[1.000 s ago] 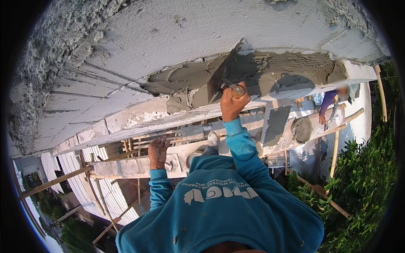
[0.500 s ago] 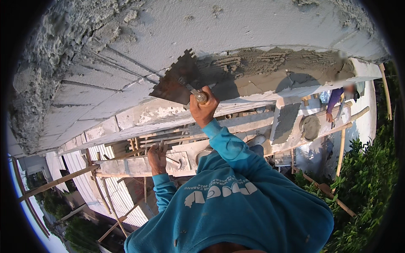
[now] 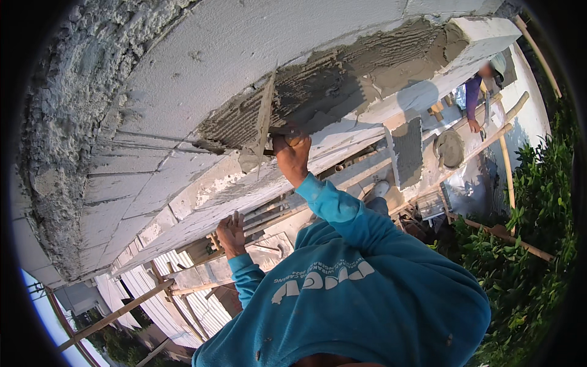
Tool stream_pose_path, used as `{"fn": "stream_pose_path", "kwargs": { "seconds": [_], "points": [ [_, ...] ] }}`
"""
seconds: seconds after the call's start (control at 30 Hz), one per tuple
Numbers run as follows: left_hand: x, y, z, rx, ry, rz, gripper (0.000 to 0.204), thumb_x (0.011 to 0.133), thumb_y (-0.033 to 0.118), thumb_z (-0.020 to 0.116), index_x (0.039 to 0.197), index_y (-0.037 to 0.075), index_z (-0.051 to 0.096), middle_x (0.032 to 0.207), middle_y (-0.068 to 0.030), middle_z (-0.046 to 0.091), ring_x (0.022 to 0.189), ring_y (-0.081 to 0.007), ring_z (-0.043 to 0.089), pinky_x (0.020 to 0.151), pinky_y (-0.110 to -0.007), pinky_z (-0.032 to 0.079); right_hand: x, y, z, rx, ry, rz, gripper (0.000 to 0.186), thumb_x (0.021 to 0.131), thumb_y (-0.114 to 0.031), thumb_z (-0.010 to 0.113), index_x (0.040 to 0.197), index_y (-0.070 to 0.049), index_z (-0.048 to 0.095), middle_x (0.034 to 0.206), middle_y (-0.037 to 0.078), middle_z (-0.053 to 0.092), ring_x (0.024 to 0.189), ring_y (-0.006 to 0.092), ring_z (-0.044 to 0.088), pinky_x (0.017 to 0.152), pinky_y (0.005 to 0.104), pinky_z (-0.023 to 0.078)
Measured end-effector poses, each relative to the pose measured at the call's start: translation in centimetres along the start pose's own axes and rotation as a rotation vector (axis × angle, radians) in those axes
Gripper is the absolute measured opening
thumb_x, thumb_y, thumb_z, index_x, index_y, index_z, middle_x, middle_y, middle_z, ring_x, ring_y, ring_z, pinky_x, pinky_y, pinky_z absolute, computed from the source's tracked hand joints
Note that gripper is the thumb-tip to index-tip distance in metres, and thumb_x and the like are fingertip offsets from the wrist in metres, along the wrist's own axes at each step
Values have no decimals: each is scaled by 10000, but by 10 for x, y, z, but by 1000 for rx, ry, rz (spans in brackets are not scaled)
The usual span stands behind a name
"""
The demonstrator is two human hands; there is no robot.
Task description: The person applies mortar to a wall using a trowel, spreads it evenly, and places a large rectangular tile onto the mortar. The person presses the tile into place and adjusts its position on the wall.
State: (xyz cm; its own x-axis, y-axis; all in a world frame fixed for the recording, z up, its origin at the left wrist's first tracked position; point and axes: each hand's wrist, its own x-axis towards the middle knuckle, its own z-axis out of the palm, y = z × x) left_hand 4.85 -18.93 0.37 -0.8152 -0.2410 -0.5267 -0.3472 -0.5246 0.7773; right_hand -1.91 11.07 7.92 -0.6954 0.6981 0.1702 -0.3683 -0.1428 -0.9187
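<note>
The right hand (image 3: 292, 160) is wrapped around the handle of a flat trowel (image 3: 266, 113). The trowel is on the left part of a long strip of wet gray mortar (image 3: 422, 40), which lies along a pale wall (image 3: 214, 76). Its blade is seen almost from the thin side, so it looks like a narrow bar. The long way of the blade runs up and down in the view. The top end leans a little to the right and points at the wall, and the bottom end points down toward the front edge of the mortar. The handle is on the right side of the blade. A blob of mortar sits beside the low end. Thin combed lines show in the mortar on both sides of the blade.

The left hand (image 3: 231, 234) is empty, with its fingers loosely bent and pointing up. It is just below the ledge (image 3: 348, 144), but whether it touches is hard to tell.

Off to the right are a board (image 3: 406, 153) with gray mortar on it and a round tub (image 3: 449, 148) of gray mix. Near the tub is a co-worker's hand (image 3: 474, 125) with a purple sleeve (image 3: 472, 98).
</note>
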Motion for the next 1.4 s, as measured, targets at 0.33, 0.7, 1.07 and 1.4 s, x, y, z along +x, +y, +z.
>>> {"fn": "stream_pose_path", "kwargs": {
  "seconds": [0.33, 0.7, 1.07, 1.4],
  "points": [
    [11, -3, 20, 74, -21, -1, 214, 847, 100, 505, 939, -82, 442, 1118, -216, 439, 1216, -432, 450, 1055, -569, 381, 154, -25, -141, 97, 456, 108, 153, 764, -64, 609, 659, -59, 498, 582, -14, 479, 475, 90, 432, 436, 274, 358],
    [25, 7, 56, 151, 4, 67, 220, 852, 105, 506, 919, -94, 442, 1147, -228, 439, 1206, -421, 462, 1047, -556, 396, 52, -21, -54, -315, 136, -291, 160, 739, -104, 631, 716, -21, 496, 598, 102, 533, 509, 245, 499, 540, 371, 439],
    [15, -3, 0, 148, 88, 27, 339, 805, 117, 555, 1039, -91, 423, 1297, -248, 338, 1273, -423, 381, 1066, -550, 350, 193, -24, -200, 88, 332, 90, 117, 757, -2, 559, 717, -62, 467, 579, -12, 369, 416, 92, 311, 381, 293, 276],
    [21, 4, -18, 125, 165, 16, 396, 816, 89, 538, 1125, -105, 385, 1284, -243, 350, 1274, -437, 383, 1046, -562, 382, 94, -9, -88, -114, 68, -58, 113, 774, -80, 626, 749, 23, 587, 615, -11, 550, 558, 54, 479, 475, 275, 398]
  ]
}}
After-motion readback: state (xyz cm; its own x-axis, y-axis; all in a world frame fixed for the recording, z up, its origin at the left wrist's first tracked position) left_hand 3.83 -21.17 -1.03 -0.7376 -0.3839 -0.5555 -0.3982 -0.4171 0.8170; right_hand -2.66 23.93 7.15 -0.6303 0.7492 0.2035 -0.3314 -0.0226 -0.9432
